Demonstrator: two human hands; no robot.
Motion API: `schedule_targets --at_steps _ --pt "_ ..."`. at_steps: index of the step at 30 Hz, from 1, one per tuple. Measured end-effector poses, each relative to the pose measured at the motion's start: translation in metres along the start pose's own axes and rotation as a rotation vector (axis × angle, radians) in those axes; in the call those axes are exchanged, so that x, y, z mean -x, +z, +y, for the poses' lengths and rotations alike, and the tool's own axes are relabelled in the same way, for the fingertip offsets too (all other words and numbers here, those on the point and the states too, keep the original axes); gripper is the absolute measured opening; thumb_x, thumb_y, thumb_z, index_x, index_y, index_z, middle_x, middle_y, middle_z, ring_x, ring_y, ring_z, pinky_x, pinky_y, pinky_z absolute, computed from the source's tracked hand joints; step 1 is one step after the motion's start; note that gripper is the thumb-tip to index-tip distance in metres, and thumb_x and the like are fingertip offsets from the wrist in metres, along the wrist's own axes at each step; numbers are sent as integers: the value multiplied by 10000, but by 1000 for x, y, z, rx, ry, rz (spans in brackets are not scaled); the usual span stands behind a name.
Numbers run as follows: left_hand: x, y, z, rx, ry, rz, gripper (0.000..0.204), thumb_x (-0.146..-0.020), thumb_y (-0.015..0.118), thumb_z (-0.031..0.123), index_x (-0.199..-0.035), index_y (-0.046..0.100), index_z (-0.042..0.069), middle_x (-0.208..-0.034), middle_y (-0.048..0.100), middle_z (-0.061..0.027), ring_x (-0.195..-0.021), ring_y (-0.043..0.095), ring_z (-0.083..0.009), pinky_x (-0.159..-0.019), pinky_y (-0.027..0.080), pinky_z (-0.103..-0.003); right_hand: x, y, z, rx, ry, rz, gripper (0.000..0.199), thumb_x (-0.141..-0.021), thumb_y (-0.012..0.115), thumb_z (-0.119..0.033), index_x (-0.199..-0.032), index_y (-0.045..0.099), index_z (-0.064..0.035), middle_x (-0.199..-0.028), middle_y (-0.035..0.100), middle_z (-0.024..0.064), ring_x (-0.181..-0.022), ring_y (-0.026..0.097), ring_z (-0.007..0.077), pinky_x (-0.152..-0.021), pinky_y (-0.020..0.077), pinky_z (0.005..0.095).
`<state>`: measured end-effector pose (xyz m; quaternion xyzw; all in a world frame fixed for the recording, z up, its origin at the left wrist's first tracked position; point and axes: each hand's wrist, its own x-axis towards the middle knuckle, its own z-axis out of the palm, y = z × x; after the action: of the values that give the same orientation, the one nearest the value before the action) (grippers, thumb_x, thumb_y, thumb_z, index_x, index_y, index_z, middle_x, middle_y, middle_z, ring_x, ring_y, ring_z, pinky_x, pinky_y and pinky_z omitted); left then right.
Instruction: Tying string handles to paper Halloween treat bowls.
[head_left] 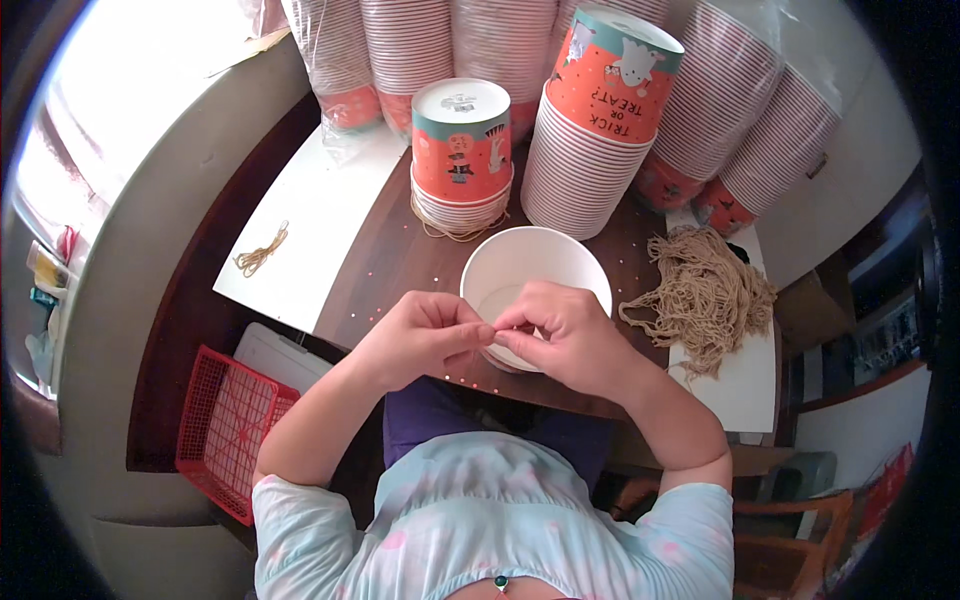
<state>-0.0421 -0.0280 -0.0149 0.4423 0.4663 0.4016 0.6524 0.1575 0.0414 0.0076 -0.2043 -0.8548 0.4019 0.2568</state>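
One open white paper cup stands upright on the dark brown wooden table, and both hands meet at its near rim, at about 6 o'clock of the cup. The left hand and the right hand have thumb and forefinger pressed together, fingertips touching each other (whatever thin thing they pinch is too small to make out).

At 12 o'clock of the cup stand two upturned stacks of orange printed paper cups: a short stack just behind it and a taller stack at 1 o'clock. Behind these lie five or so bagged sleeves of cups, leaning along the far edge.

One loose heap of tan string lies at 3 o'clock, near the table's right edge. One small knot of string rests on a white sheet at 9 o'clock, well apart. One red plastic basket sits below the left edge at 8 o'clock. Bare tabletop shows between cup and sheet.
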Motion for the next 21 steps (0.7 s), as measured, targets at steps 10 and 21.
schedule_targets --at_steps 10,21 --pt "19 10 -23 -72 239 126 158 -823 686 109 -921 624 2 -802 623 -5 -692 563 -52 -634 476 -210 19 -3 -1 278 -257 59 125 -737 688 -38 -858 663 -59 -817 561 105 -701 591 253 -627 483 355" --pt "-42 -22 -7 -578 261 500 297 -765 554 22 -1048 611 -50 -835 645 -47 -734 582 -75 -675 484 -238 -32 -58 57 533 182 -222 117 -702 584 -88 -749 634 7 -704 608 158 -683 617 285 -631 490 371"
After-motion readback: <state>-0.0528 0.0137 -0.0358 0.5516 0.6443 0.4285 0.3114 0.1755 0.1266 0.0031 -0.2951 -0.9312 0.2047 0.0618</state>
